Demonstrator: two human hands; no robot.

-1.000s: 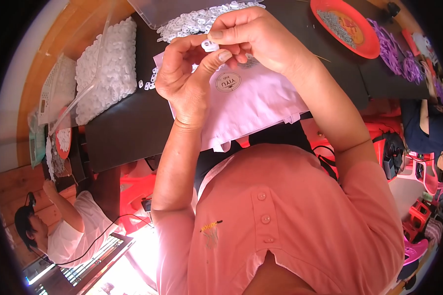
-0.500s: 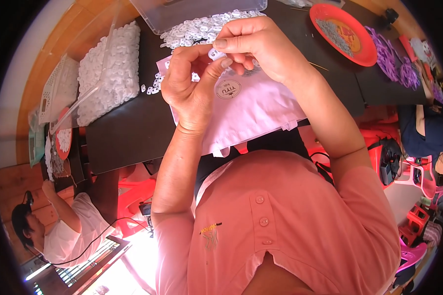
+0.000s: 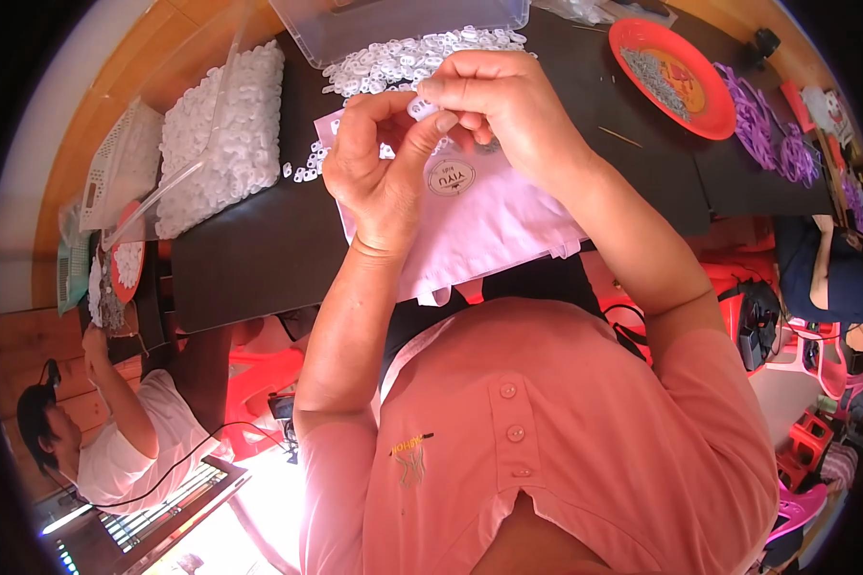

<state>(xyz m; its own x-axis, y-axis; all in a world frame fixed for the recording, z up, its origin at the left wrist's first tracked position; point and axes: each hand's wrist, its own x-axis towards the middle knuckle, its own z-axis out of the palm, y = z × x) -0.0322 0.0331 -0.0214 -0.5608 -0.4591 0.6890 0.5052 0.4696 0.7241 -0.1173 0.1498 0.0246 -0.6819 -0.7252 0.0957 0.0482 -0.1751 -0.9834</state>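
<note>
My left hand (image 3: 374,182) pinches a small white plastic piece with holes (image 3: 418,107) between thumb and index finger. My right hand (image 3: 523,110) meets it from the other side, its thumb and finger closed on the same piece. Both hands are raised above a pink cloth (image 3: 489,235) with a round printed mark, spread at the table's near edge. Several loose white pieces (image 3: 305,174) lie at the cloth's left side, and a larger heap (image 3: 384,65) of them is just beyond my hands. My fingers hide part of the held piece.
A clear plastic bin (image 3: 307,43) stands behind the heap. A bulging bag of white pieces (image 3: 222,139) sits at left beside a white basket (image 3: 115,172). At right are a red plate (image 3: 719,120) with small grey parts, a thin stick (image 3: 620,136) and purple cords (image 3: 748,110). Another person (image 3: 129,422) works at lower left.
My head view has shifted slightly, so the table things sit a little lower and to the right. The white piece in my fingers is turned a little; both hands keep their grip.
</note>
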